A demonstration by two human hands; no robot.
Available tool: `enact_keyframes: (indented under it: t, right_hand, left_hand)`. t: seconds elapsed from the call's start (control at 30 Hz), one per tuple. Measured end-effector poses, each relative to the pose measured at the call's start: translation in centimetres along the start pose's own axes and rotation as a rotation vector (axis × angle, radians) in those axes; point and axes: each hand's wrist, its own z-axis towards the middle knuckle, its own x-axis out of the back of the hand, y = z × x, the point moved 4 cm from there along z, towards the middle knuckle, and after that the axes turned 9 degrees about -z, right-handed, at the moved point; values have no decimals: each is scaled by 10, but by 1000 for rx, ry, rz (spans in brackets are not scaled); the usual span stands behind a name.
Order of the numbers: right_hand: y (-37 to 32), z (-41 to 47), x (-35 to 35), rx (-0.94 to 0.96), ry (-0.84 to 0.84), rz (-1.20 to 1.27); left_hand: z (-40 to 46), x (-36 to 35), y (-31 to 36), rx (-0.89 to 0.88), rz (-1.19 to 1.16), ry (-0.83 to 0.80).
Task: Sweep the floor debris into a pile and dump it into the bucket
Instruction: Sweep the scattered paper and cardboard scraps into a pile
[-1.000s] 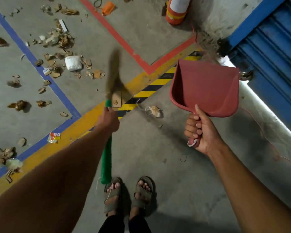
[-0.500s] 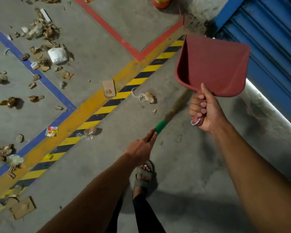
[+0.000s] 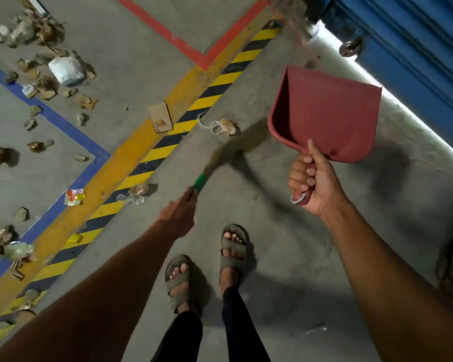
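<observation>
Sweeping step, barely started by the look of the floor [image 3: 285, 231]: bare grey concrete, rough and dusty, crossed by painted lines, a yellow band with black hazard stripes [image 3: 152, 163], a blue line [image 3: 63, 121] and a red corner [image 3: 194, 53]. Blue ribbed shutter [image 3: 416, 48] at the right edge. No bucket in view, so no telling where the dumping ends.

Best done with short, low strokes, bristles kept flat to the concrete, driving outlying scraps toward the thickest scatter at upper left rather than flicking them (light paper and film likely to skip if struck hard). Worth starting with the crumpled plastic wrapper [image 3: 224, 126] nearest the bristles.

Dustpan [image 3: 330, 113]: dull red moulded plastic, smooth, broad flat lip and raised side walls, held up off the floor with its hollow toward the camera. Right hand [image 3: 311, 181] wrapped tight round its handle, grip pressed together on it.

Broom [image 3: 228, 155]: straw-coloured bristles blurred by motion, green plastic collar at the neck, tip near the wrapper. Left hand [image 3: 179, 212] closed round the broom's handle.

Debris [image 3: 37, 82]: brown dry leaves, torn card, a white crumpled lump [image 3: 66, 70], a flat cardboard piece [image 3: 160, 118] on the yellow band, an orange-and-yellow sachet [image 3: 75, 196], all loose and well apart, not yet piled.
</observation>
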Motion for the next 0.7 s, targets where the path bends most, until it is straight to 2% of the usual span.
enact_keyframes:
  t: [0.2, 0.3, 0.47, 0.63, 0.7]
  right_hand:
    - [34, -6, -40, -24, -41, 27]
    - [35, -6, -61, -26, -76, 1]
    - [27, -10, -99, -24, -101, -32]
    - [19, -11, -128, -40, -145, -97]
    - [19, -5, -133, -50, -143, -126]
  left_hand:
    - [12, 91, -87, 318, -187, 248]
    - [-6, 116, -100, 388, -290, 330]
    - [-43, 91, -69, 282, -306, 360]
    - [-58, 39, -24, 94, -258, 223]
    - [-51, 30, -27, 79, -197, 156]
